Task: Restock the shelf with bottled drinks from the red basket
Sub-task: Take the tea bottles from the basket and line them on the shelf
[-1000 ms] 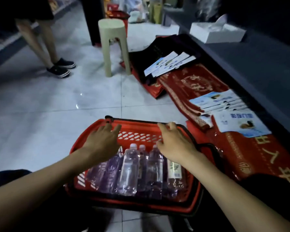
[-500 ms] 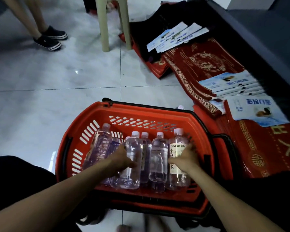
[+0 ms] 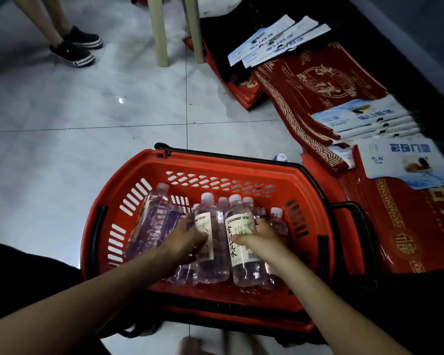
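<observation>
Pale tiled floor everywhere, and along the right side red mats with gold patterns lie spread out, white printed packets stacked on top of them. Right in front of the person sits the red basket on the floor, black handles folded down. Behind it, the legs of a cream stool, and someone else's black shoes off to the far left. Inside the basket, clear bottles with white caps lie packed side by side. The left hand wraps round one labelled bottle; the right hand grips the next bottle, thumb across its label. Both bottles tilt caps-up, touching each other, inside the basket
</observation>
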